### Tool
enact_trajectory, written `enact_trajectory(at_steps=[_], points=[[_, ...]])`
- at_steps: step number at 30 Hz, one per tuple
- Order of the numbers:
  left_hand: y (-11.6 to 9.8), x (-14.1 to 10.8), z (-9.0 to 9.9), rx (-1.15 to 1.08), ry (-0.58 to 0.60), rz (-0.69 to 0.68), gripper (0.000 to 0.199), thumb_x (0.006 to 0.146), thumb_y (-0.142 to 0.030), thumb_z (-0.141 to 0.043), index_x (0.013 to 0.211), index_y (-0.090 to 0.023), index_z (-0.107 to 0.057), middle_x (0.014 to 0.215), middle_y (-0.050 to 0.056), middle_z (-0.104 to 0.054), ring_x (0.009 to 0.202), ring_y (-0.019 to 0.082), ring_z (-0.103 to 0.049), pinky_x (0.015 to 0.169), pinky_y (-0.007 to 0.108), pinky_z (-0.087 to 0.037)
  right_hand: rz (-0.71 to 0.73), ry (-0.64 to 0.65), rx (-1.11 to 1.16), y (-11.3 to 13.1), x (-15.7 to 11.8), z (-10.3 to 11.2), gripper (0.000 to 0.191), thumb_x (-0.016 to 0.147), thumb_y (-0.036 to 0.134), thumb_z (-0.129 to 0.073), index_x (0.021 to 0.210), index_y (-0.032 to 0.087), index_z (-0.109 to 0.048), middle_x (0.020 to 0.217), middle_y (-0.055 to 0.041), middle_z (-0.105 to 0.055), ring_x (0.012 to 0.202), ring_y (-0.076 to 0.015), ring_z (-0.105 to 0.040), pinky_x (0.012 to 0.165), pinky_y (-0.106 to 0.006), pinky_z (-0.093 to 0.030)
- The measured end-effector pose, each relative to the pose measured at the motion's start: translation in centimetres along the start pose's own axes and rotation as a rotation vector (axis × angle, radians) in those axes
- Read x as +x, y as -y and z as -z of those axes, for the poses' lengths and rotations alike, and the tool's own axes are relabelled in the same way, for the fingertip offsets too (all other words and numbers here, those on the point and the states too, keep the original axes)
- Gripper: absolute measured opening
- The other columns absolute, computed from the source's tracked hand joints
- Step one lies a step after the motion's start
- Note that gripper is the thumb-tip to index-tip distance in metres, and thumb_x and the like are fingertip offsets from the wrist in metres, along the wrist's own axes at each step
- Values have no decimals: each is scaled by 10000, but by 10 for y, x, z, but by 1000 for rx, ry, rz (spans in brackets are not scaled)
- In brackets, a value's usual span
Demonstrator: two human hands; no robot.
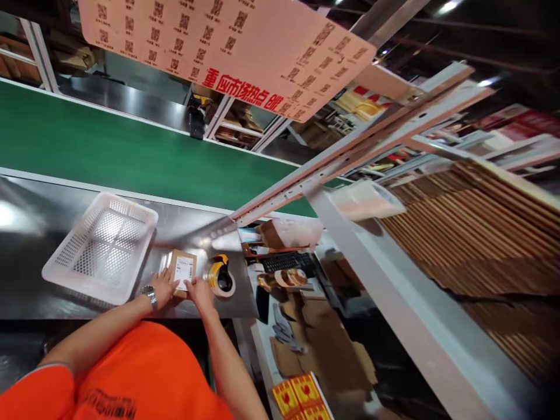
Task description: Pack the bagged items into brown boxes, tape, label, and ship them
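A small brown cardboard box (189, 256) with a white printed label (184, 270) lies on the steel table (175, 224). My left hand (164, 286), a watch on its wrist, rests against the box's left side, with its fingers spread over the edge. At the lower right corner of the label is my right hand (200, 291), its fingers drawn together in a pinch; what lies between the fingertips is too small to make out. Just right of the box sits a yellow and black tape dispenser (221, 276).
An empty white perforated basket (102, 245) stands on the left. Behind the table runs a green conveyor belt (131, 149). At right are a keyboard (291, 262), flat cardboard (328, 350), a metal post and stacked cartons (476, 233). A sign with codes (262, 41) hangs above.
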State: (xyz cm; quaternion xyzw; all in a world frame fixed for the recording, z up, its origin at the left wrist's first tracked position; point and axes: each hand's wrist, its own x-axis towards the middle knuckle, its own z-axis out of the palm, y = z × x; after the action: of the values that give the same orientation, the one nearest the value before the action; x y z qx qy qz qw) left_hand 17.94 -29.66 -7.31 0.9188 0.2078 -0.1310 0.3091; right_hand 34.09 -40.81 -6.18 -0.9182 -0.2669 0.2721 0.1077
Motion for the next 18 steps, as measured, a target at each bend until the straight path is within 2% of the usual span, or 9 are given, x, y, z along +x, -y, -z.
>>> enact_trajectory(at_steps=[4, 6, 8, 10, 13, 16, 18], points=[[5, -2, -4, 27, 7, -28, 690, 1015, -252, -715, 1684, -249, -545, 1849, 197, -201, 1667, 462, -313, 1289, 634, -391, 9, -3, -176, -9, 7, 17, 445, 970, 495, -743, 1057, 63, -809, 1070, -292, -786, 1078, -406, -758, 964, -509, -529], [6, -2, -5, 10, 5, -45, 660, 1007, -232, -718, 1652, -207, -583, 1837, 211, -233, 1653, 457, -345, 1298, 602, -392, 4, -63, -206, -15, 11, 23, 447, 951, 444, -756, 1165, 54, -787, 1058, -276, -783, 1039, -395, -760, 943, -517, -545], [7, -2, -5, -31, -6, -59, 582, 1005, -218, -714, 1581, -159, -656, 1820, 224, -277, 1644, 458, -362, 1304, 575, -397, 86, -165, -207, -18, 15, 22, 439, 980, 367, -683, 1292, 65, -744, 1144, -258, -773, 1094, -368, -745, 983, -513, -557], [7, -2, -4, -73, -2, -59, 486, 1018, -222, -692, 1495, -138, -725, 1809, 218, -308, 1642, 458, -365, 1300, 567, -413, 238, -256, -182, -13, 19, 10, 447, 1042, 316, -536, 1379, 76, -705, 1318, -252, -728, 1242, -332, -693, 1094, -500, -538], [10, -5, 0, -116, 25, -93, 361, 1022, -238, -679, 1341, -131, -811, 1790, 204, -359, 1633, 445, -388, 1312, 563, -409, 431, -310, -139, 2, 28, -23, 527, 1095, 325, -389, 1486, 82, -645, 1561, -243, -603, 1450, -296, -572, 1242, -494, -464], [18, -13, 3, -176, 0, -168, 294, 994, -253, -711, 1235, -143, -839, 1711, 211, -480, 1577, 418, -475, 1326, 541, -391, 534, -356, -156, 12, 36, -60, 643, 1095, 417, -431, 1630, 69, -509, 1718, -259, -450, 1633, -341, -385, 1329, -598, -347], [26, -20, 2, -235, -57, -179, 281, 991, -259, -705, 1226, -170, -832, 1596, 204, -599, 1479, 387, -579, 1282, 521, -442, 549, -370, -221, 12, 39, -75, 768, 1062, 455, -504, 1700, 41, -398, 1785, -274, -331, 1702, -383, -241, 1360, -649, -246]])
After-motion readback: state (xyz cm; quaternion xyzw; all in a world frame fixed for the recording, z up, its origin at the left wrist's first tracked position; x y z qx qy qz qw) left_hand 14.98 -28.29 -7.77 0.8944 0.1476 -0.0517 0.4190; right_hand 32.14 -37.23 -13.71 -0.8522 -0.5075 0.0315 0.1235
